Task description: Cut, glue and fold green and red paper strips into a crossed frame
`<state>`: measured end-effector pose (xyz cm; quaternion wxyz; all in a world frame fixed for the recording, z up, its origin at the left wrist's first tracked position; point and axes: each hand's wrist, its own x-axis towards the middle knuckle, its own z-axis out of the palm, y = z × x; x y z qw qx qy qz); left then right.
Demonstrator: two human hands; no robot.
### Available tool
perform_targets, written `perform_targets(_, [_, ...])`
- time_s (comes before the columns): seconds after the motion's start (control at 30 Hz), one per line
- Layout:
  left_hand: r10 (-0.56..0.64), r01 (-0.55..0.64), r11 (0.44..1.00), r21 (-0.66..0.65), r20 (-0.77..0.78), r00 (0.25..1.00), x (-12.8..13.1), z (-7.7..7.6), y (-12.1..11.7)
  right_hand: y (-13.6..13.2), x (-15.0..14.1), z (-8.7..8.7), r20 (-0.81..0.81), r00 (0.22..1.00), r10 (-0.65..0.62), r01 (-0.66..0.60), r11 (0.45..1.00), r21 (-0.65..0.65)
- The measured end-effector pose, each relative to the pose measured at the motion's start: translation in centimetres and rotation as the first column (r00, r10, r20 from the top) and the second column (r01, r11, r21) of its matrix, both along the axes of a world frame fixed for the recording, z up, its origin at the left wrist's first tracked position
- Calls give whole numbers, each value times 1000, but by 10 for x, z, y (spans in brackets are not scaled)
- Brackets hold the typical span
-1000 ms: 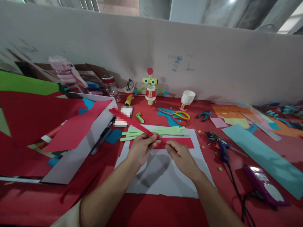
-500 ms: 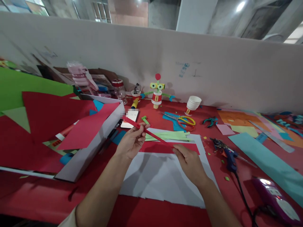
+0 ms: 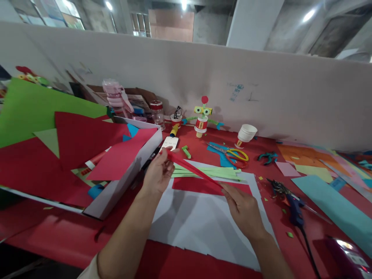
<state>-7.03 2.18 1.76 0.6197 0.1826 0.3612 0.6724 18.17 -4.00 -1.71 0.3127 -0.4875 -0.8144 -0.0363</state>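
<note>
A narrow red paper strip (image 3: 195,169) is stretched between my two hands. My left hand (image 3: 157,171) pinches its far left end, near a lit phone (image 3: 170,143). Its other end is pinched by my right hand (image 3: 241,206), lower and to the right. Beneath the strip lies a wider red paper piece (image 3: 186,186) on a white sheet (image 3: 200,224). Several light green paper strips (image 3: 209,173) rest along the sheet's upper edge, partly behind the red strip.
A box (image 3: 128,166) of coloured paper stands at left. Behind are a paper-cup robot figure (image 3: 201,124), stacked paper cups (image 3: 247,133) and a folded green piece (image 3: 186,152). Scissors (image 3: 232,153), pliers (image 3: 267,157), a glue gun (image 3: 295,207) and a purple power strip (image 3: 348,255) lie at right.
My left hand has slid along the red strip to its far end, moving away from my right hand. The strip now spans the gap between them. The camera view has turned left.
</note>
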Motion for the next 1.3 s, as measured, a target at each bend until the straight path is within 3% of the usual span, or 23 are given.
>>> perform_targets(0.13, [-234, 226, 970, -91, -96, 967, 21, -2, -8, 0, -6, -2, 65, 998, -9, 5, 998, 64])
perform_targets(0.2, [-268, 255, 960, -118, -117, 956, 30, -5, -11, -1, -8, -2, 105, 994, -12, 4, 997, 75])
perform_targets(0.37, [-190, 176, 972, -157, -78, 979, 33, -9, -9, -2, -9, -2, 222, 975, -24, -9, 989, 145])
perform_targets(0.67, [-129, 128, 975, -184, 7, 992, -1, 1, 5, -3, -5, -2, 250, 967, 46, -95, 978, 185])
perform_targets(1.07, [-216, 205, 971, -119, -85, 973, 6, -2, -1, -1, -4, 4, 220, 975, 27, -79, 970, 229])
perform_targets(1.3, [-24, 13, 997, -79, -139, 990, -22, -2, 9, 2, -2, 4, 198, 978, 64, -111, 965, 239])
